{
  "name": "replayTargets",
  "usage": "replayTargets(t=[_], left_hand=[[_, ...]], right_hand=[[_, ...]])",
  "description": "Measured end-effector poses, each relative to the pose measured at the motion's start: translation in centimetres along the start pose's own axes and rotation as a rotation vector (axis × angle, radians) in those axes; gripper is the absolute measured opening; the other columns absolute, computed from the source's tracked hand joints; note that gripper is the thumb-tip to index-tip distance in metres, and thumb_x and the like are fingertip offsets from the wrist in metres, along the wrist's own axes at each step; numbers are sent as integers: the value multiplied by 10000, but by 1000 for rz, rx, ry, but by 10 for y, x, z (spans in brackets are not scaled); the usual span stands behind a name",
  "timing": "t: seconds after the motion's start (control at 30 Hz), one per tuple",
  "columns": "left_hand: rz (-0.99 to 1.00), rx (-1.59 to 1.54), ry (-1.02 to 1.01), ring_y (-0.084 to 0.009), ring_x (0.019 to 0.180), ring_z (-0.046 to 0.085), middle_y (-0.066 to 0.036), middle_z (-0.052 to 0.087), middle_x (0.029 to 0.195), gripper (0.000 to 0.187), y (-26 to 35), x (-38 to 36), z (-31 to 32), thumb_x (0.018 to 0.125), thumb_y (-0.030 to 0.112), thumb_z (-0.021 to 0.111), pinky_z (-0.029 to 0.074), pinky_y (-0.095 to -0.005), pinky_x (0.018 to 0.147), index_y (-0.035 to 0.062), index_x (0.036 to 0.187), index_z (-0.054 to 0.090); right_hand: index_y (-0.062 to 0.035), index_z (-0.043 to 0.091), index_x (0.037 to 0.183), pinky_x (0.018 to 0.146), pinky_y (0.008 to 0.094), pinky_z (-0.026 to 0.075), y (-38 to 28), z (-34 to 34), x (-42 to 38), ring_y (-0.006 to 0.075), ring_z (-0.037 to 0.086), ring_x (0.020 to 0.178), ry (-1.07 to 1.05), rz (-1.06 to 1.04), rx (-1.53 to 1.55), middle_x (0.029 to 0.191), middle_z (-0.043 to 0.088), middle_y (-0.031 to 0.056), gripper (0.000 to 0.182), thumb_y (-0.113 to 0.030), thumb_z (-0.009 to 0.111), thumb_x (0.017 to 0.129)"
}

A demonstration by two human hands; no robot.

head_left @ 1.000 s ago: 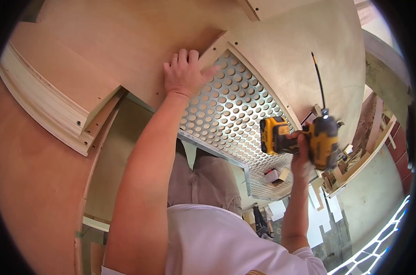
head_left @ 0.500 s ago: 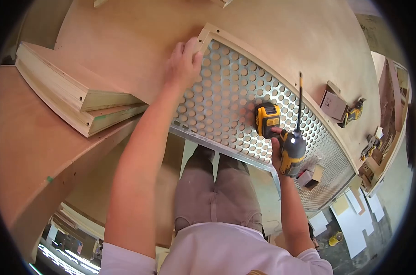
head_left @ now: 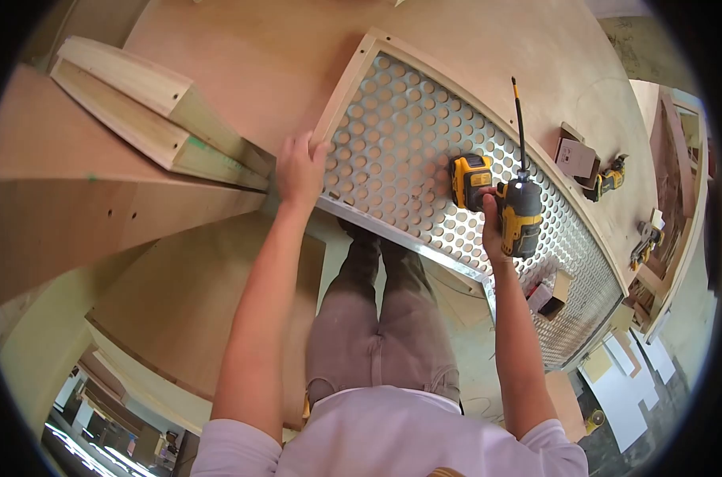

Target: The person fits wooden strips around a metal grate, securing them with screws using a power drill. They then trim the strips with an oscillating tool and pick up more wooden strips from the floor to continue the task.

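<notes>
A perforated metal sheet (head_left: 408,151) lies inside a pale wooden frame (head_left: 456,83) on the big plywood surface. My left hand (head_left: 300,171) is at the frame's left end, near its lower corner, with the fingers curled at the edge of the wood. My right hand (head_left: 492,226) is wrapped round the grip of a yellow and black cordless drill (head_left: 521,215), held above the metal sheet. The drill has a long dark bit pointing toward the top of the view. A small open carton (head_left: 553,296) sits on the sheet to the right.
Stacked curved wooden pieces (head_left: 126,103) stand at the left. A second carton (head_left: 577,157), a yellow tool (head_left: 609,179) and another tool (head_left: 645,245) lie on the plywood (head_left: 241,48) at the right. White sheets (head_left: 619,389) are on the floor.
My left hand has moved from the frame's upper corner down toward its lower corner. My right hand and the drill have shifted slightly upward in view. The camera view has turned a little.
</notes>
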State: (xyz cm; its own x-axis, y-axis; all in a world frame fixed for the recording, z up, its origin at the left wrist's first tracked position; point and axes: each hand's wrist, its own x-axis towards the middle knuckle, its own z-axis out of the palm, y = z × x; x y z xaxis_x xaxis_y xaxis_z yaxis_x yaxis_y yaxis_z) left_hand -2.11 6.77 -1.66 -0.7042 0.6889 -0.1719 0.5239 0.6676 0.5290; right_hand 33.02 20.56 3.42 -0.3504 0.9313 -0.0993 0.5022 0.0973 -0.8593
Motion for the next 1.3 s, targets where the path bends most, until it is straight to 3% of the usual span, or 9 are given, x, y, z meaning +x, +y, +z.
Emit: replayTargets(t=[0.2, 0.4, 0.83, 0.87, 0.97, 1.07, 1.17, 1.23, 1.3], left_hand=[[70, 11, 153, -366, 965, 625, -166, 638, 1056, 396, -49, -80, -15, 887, 283, 769, 506, -459, 853, 19, 1169, 680], [-74, -202, 23, -361, 959, 631, -159, 633, 1028, 413, -61, -89, -27, 864, 261, 787, 513, -444, 857, 27, 1188, 680], [-52, -126, 62, -365, 956, 625, -158, 639, 1016, 402, -68, -91, -16, 853, 262, 787, 512, -453, 852, 35, 1175, 707], [-24, -125, 34, -364, 949, 625, -160, 641, 1000, 388, -72, -90, -19, 856, 264, 786, 509, -459, 849, 39, 1163, 714], [66, -76, 16, -328, 855, 618, -156, 638, 928, 285, -90, -83, -11, 905, 230, 739, 512, -441, 790, 43, 1121, 733], [54, 5, 31, -257, 778, 584, -107, 592, 883, 292, -83, -86, -10, 929, 217, 721, 503, -389, 730, 32, 1155, 719], [61, 26, 30, -247, 764, 577, -100, 582, 878, 310, -76, -87, -15, 934, 212, 715, 495, -386, 721, 16, 1173, 709], [38, 66, 15, -245, 765, 577, -101, 582, 884, 316, -70, -86, -17, 938, 211, 712, 494, -382, 722, 5, 1177, 705], [8, 67, -27, -238, 803, 590, -106, 597, 935, 318, -68, -85, -17, 953, 213, 694, 495, -369, 741, -6, 1183, 702]], right_hand=[[-68, 659, 1074, 849, 275, 521, -12, 6, 0, 91, 642, 908, 36, -42, 64, 971, 708, 6, 76, -123, 646, 1024], [-61, 677, 1074, 802, 277, 540, 6, 3, 1, 114, 671, 866, 37, -114, -61, 957, 722, 21, 98, -125, 688, 1001], [-61, 659, 1119, 811, 322, 530, 10, -1, 0, 143, 640, 893, -1, 18, -15, 972, 686, 26, 201, -209, 708, 993], [-76, 662, 1137, 832, 319, 535, 28, 3, 0, 168, 658, 910, 22, -149, -54, 1000, 705, 29, 192, -222, 682, 1013], [-79, 643, 1193, 858, 402, 509, 0, -16, 9, 251, 622, 930, -150, 51, -88, 1041, 675, 104, 467, -419, 771, 901], [-115, 538, 1380, 1102, 486, 375, 21, -59, -1, 424, 443, 1294, -361, -43, -342, 1346, 519, 218, 700, -346, 839, 792], [-117, 590, 1336, 1064, 459, 431, 45, -117, 6, 405, 536, 1208, -334, -27, -309, 1264, 585, 199, 551, -187, 741, 811], [-74, 691, 1132, 971, 422, 490, 89, -156, 28, 338, 640, 1055, -21, -20, -334, 1070, 683, 137, 274, -120, 677, 863], [-44, 709, 1026, 758, 393, 550, 101, -199, 72, 318, 694, 823, 281, 55, -403, 882, 710, 153, 153, -103, 619, 916]])
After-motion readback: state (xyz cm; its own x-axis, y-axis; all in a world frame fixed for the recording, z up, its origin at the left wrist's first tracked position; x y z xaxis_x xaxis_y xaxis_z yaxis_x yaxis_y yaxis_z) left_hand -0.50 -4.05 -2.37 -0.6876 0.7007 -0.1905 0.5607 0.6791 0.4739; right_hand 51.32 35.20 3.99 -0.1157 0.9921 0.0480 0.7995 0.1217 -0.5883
